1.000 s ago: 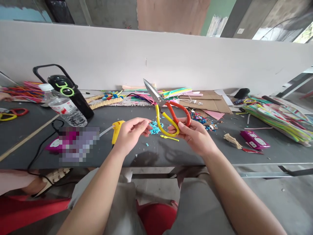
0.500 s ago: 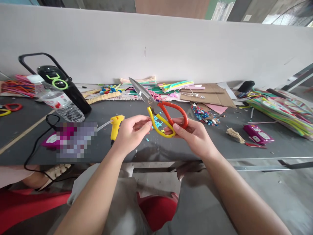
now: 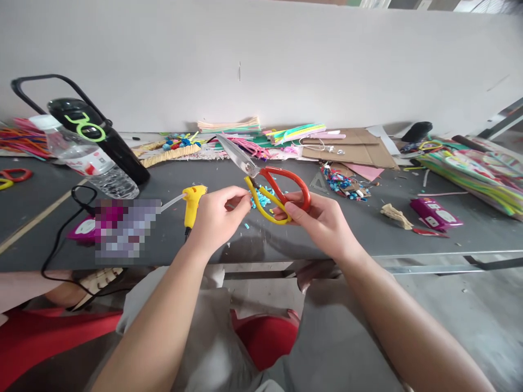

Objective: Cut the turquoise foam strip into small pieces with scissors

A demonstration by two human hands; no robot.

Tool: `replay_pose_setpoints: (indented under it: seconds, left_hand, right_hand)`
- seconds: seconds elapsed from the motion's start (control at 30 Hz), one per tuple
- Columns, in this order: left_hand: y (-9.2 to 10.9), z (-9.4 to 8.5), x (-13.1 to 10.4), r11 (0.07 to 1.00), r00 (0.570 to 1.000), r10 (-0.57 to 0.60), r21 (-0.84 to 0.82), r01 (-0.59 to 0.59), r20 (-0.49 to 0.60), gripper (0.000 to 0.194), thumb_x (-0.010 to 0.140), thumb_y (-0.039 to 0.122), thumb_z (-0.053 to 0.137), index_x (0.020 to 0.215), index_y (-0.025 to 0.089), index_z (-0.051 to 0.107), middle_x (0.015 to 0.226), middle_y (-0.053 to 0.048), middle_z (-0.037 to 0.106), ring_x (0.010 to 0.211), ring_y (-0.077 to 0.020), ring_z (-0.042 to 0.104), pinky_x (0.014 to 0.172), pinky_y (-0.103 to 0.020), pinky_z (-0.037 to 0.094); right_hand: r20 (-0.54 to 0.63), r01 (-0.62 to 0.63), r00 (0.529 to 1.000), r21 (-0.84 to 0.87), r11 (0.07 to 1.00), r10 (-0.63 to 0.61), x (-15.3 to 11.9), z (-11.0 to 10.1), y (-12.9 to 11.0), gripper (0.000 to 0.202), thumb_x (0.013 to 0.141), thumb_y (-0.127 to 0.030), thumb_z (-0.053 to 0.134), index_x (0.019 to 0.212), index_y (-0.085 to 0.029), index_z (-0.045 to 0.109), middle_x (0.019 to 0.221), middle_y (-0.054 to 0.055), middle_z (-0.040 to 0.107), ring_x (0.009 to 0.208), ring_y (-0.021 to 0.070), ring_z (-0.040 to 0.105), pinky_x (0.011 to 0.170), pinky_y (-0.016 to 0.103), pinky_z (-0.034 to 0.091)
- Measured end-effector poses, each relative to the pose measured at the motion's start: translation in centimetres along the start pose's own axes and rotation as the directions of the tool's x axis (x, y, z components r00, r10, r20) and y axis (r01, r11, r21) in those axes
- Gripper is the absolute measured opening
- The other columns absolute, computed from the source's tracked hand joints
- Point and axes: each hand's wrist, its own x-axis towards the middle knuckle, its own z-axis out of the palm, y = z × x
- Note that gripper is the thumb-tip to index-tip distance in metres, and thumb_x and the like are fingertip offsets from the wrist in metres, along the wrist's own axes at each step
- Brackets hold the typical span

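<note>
My right hand (image 3: 316,220) grips a pair of scissors (image 3: 265,179) by its handles, one red and one yellow. The metal blades point up and to the left, away from me. Close to the yellow handle, my left hand (image 3: 223,215) is closed in a pinch; whatever lies between thumb and forefinger is too small to make out. On the table behind and below the scissors lies a scatter of small light-blue cut pieces (image 3: 261,197). Left of my left hand rests a yellow glue gun (image 3: 192,207).
A water bottle (image 3: 98,169) and a black flask (image 3: 110,147) stand at the left. Cardboard (image 3: 355,149) and coloured strips (image 3: 296,132) line the back. To the right are purple packs (image 3: 436,213) and a bundle of pipe cleaners (image 3: 469,174). The table's front edge (image 3: 368,254) is near.
The view has tilted down slightly. My hands keep nearly the same hold, with the scissors still in my right hand and the left still pinching.
</note>
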Motion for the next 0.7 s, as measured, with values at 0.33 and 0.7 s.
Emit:
replay_pose_setpoints:
  seconds: [0.33, 0.7]
  left_hand:
    - [0.7, -0.6, -0.3, 0.989, 0.978, -0.032, -0.136, 0.061, 0.207, 0.015, 0.085, 0.032, 0.067, 0.088, 0.018, 0.071, 0.081, -0.002, 0.072, 0.072, -0.0152, 0.065, 0.064, -0.023, 0.05]
    - [2.6, -0.9, -1.7, 0.986, 0.56, -0.107, 0.017, 0.164, 0.822, 0.037, 0.095, 0.044, 0.051, 0.068, 0.018, 0.055, 0.06, 0.003, 0.047, 0.055, -0.0102, 0.038, 0.053, -0.025, 0.031]
  right_hand:
    - [-0.044, -0.03, 0.998, 0.066, 0.997, 0.033, 0.4, -1.2, 0.1, 0.034, 0.086, -0.041, 0.077, 0.11, -0.017, 0.071, 0.092, 0.008, 0.079, 0.085, 0.0239, 0.077, 0.085, 0.043, 0.064]
    - [0.039, -0.157, 0.988, 0.254, 0.954, 0.152, 1.0, -3.6, -1.1, 0.026, 0.089, -0.037, 0.074, 0.107, -0.019, 0.073, 0.1, 0.009, 0.079, 0.087, 0.0206, 0.077, 0.077, 0.029, 0.064]
